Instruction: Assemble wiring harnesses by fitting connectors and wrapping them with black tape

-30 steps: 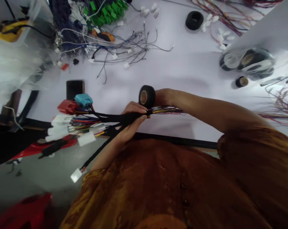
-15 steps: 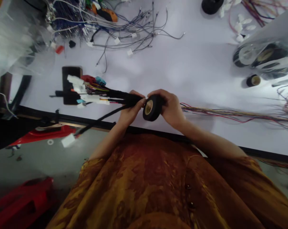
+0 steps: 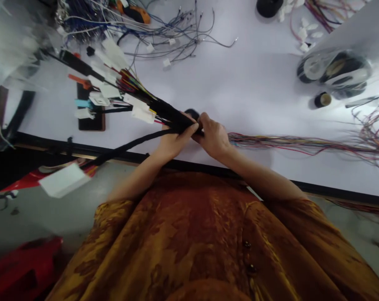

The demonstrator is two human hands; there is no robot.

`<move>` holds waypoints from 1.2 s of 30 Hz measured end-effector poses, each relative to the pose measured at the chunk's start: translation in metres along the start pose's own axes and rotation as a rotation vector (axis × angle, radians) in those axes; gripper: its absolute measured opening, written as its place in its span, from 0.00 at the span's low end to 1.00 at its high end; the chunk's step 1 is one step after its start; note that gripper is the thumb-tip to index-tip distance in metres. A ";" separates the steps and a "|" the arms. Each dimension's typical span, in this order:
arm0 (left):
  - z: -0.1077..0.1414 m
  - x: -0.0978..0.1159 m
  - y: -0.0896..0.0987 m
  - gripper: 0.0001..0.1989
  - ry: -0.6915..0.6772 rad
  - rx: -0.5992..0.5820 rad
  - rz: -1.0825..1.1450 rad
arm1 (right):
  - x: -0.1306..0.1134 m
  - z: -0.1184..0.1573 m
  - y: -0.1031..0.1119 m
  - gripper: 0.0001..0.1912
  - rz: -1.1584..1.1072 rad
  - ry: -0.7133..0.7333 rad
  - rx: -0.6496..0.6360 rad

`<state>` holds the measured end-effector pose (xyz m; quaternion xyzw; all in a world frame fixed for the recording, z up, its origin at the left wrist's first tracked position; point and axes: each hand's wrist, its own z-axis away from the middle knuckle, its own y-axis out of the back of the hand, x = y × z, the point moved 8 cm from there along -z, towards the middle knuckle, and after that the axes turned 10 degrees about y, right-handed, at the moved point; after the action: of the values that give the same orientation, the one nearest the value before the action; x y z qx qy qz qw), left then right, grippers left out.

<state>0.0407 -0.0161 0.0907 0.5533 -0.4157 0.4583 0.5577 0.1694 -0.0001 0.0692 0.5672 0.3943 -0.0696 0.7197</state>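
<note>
My left hand is closed around a wire harness, thumb on top of its black-taped trunk. White connectors and a blue one fan out to the left. One black-sleeved branch hangs over the table edge and ends in a large white connector. My right hand is closed at the trunk's right end, fingertips close against my left thumb. A roll of black tape shows partly behind the trunk, between both hands; the fingers' hold on it is hidden. Bare coloured wires run off to the right.
A phone lies under the connectors. Loose grey wires and an orange-black tool are at the back left. At the right are a small tape roll and bagged rolls. A red object stands below the table.
The tape roll has gone from in front of the harness to behind it, mostly hidden. The harness's connector end has swung up and away, and my right hand has closed in on the trunk.
</note>
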 end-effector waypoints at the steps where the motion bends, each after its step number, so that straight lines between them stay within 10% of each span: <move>1: 0.001 -0.003 0.000 0.17 0.020 0.022 -0.001 | 0.002 -0.003 -0.003 0.14 0.035 -0.041 0.004; 9: -0.008 -0.036 -0.010 0.17 0.295 -0.047 0.122 | -0.017 -0.032 0.043 0.13 -0.242 0.181 -0.023; 15: -0.013 -0.030 -0.015 0.12 0.230 -0.006 0.241 | -0.046 -0.056 0.050 0.11 -0.440 0.227 -0.053; 28: 0.005 -0.026 -0.024 0.20 0.119 0.144 0.348 | 0.028 0.004 0.049 0.25 -1.001 -0.050 0.409; 36: 0.011 -0.047 -0.032 0.21 0.143 0.215 0.402 | 0.083 0.027 0.005 0.30 -1.118 -0.221 0.384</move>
<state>0.0611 -0.0282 0.0384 0.4816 -0.4256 0.6401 0.4211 0.2417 0.0066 0.0205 0.3833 0.5360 -0.5661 0.4953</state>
